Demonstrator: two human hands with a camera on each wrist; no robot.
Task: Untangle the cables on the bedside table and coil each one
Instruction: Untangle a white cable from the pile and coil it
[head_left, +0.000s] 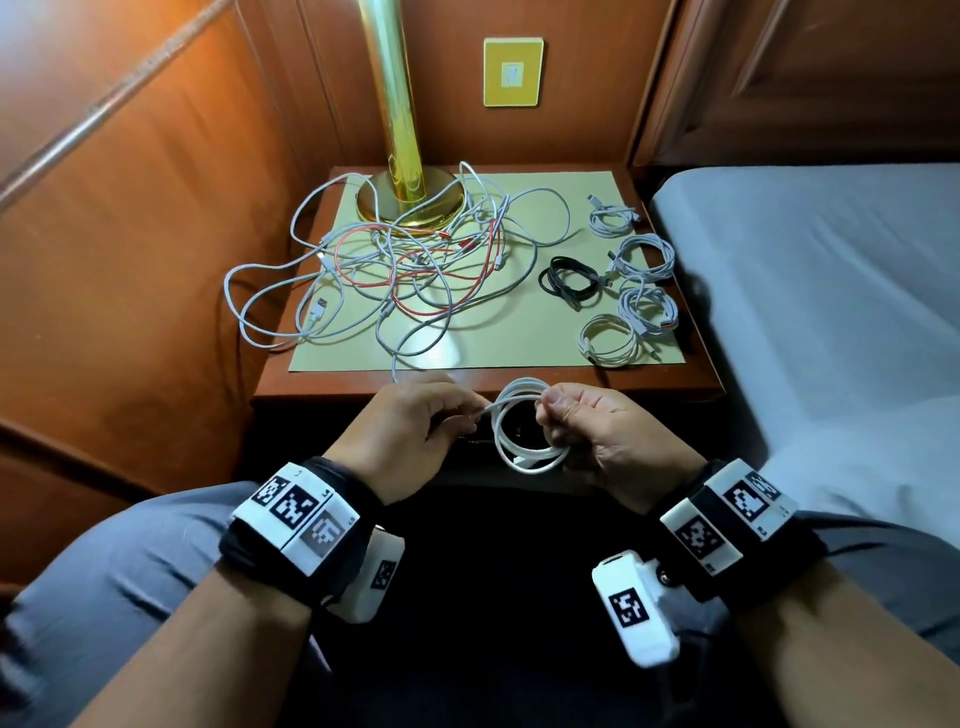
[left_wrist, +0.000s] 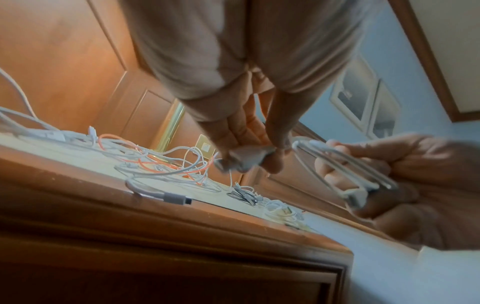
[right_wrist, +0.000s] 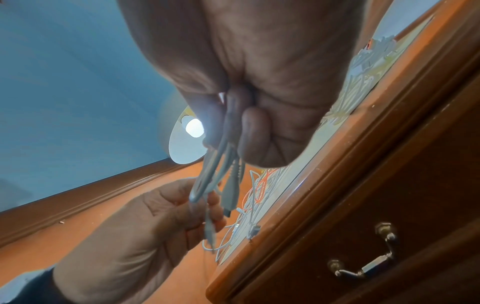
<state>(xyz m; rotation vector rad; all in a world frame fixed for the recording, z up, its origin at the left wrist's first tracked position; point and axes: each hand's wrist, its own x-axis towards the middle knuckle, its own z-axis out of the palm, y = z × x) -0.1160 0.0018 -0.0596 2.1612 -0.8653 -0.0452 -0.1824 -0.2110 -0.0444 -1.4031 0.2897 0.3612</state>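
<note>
Right hand (head_left: 597, 431): fingers curled round white cable coil (head_left: 524, 431), held before the desk (head_left: 488, 382) edge.
Left hand (head_left: 410, 426): pinched the coil's loose end.
Tangled cables (head_left: 410, 260): lay on desk.

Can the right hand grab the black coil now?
Probably not yet: the right hand is busy gripping the white cable. The black coil itself lies uncovered on the table's right side.

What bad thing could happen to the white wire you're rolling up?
The right hand only pinches the coil, so its loops might spring open. The strand in the left hand leads back into the tangle, so pulling may tighten knots or drag the cables hanging off the table edge down.
</note>
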